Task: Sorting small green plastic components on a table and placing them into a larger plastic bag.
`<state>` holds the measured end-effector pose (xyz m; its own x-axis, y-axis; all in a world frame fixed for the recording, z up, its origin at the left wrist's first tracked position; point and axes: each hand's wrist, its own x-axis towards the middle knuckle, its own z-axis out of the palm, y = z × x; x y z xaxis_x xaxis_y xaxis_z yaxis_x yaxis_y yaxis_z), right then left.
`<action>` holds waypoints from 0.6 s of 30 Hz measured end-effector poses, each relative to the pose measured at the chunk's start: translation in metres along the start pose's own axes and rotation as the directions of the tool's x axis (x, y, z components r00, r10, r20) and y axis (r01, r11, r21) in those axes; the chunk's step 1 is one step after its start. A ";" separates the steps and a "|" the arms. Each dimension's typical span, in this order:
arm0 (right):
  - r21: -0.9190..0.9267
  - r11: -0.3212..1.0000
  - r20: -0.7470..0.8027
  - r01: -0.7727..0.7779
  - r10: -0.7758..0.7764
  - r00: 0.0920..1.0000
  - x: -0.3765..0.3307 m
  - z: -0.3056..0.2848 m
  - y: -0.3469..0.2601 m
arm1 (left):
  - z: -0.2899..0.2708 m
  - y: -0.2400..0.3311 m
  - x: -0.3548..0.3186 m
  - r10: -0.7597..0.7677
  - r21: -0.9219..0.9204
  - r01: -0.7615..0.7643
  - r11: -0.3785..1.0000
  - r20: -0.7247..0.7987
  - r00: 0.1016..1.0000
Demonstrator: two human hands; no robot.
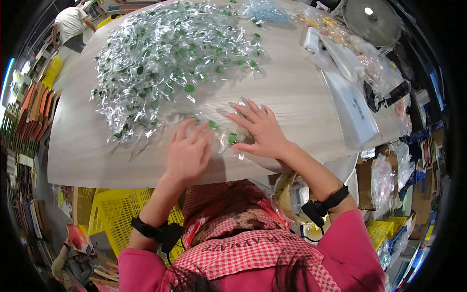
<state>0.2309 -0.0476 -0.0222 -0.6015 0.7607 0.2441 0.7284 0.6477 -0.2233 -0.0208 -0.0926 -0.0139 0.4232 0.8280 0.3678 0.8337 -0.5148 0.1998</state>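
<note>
A big heap of small clear plastic packets with green pieces (170, 58) covers the far half of the pale wooden table (292, 92). My left hand (188, 152) lies flat, fingers spread, on a few packets (204, 124) near the front edge. My right hand (260, 129) rests beside it, fingers apart, pressing on another clear packet with a green piece (232, 138). Neither hand grips anything. Both wrists wear black bands.
Clear bags and white sheets (352, 109) pile up along the table's right side, with a round fan (372, 19) behind. A yellow crate (114, 211) stands under the table at left. Another person (70, 24) stands far off at top left.
</note>
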 end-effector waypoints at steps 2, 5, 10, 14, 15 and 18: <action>0.018 1.000 -0.014 0.009 -0.009 1.000 0.001 0.000 0.000 | 0.010 0.010 -0.001 0.039 -0.042 -0.040 0.998 -0.029 0.999; 0.010 0.998 -0.005 0.070 -0.070 0.998 0.000 0.001 0.002 | 0.023 0.022 0.002 0.077 -0.181 -0.088 0.980 -0.066 0.995; 0.243 0.969 -0.118 0.037 -0.008 0.993 0.001 0.009 0.007 | 0.017 0.032 0.011 0.065 -0.368 -0.072 0.927 -0.031 0.997; 0.365 0.927 -0.178 0.086 -0.022 0.984 0.001 0.015 0.022 | 0.015 0.028 0.012 -0.037 -0.404 0.042 0.914 0.022 0.999; 0.403 0.911 -0.196 0.086 -0.006 0.981 -0.002 0.013 0.024 | 0.016 0.024 0.012 -0.043 -0.415 0.055 0.908 0.037 0.998; 0.368 0.928 -0.204 0.064 0.013 0.979 -0.019 -0.009 0.024 | 0.000 0.005 0.008 -0.039 -0.379 0.056 0.924 0.053 0.998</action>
<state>0.2632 -0.0471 -0.0236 -0.5124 0.7442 0.4285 0.5165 0.6657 -0.5385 -0.0132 -0.0883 -0.0102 0.4087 0.8581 0.3108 0.6596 -0.5131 0.5492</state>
